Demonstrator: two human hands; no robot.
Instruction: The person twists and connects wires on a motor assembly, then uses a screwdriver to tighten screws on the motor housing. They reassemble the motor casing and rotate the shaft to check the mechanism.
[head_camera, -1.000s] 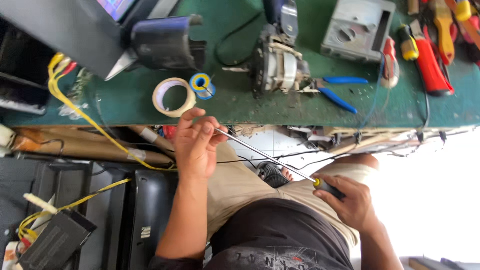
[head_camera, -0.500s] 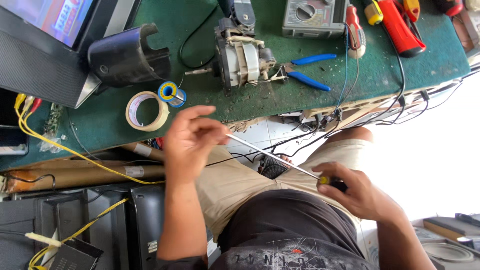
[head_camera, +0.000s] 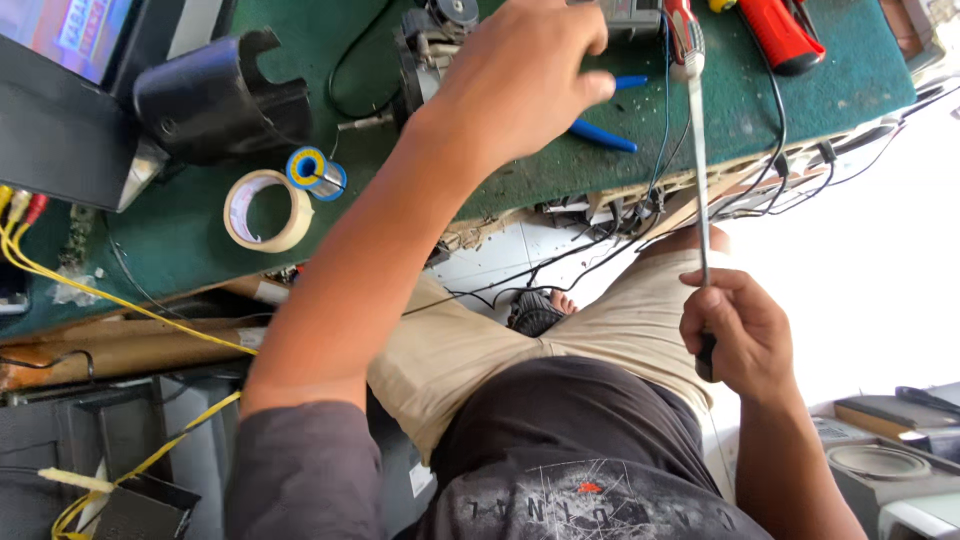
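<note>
Far left: dark screen (head_camera: 60, 90) at the worktop (head_camera: 180, 240) edge, yellow cable (head_camera: 110, 298) running down off it. Next right: black plastic housing (head_camera: 215, 95), tape roll (head_camera: 267, 210) lying flat, small blue solder spool (head_camera: 315, 172) just beside it. Centre: left hand (head_camera: 515, 75) reaches out over the green worktop, palm down, fingers (head_camera: 590, 88) loosely curled over a small motor (head_camera: 430, 40); it covers most of the motor, cannot tell if it grips it. Blue-handled pliers (head_camera: 605, 135) lie just under the fingertips. Right of that: long screwdriver (head_camera: 697, 150), shaft near upright in the view, tip toward the far side near a red-handled tool (head_camera: 680, 25). Right hand (head_camera: 735, 335) is closed round the screwdriver's dark handle, over the lap, well near of the worktop. Far right on the worktop: red tool (head_camera: 780, 35). Black wires (head_camera: 600, 255) hang below the worktop edge.
</note>
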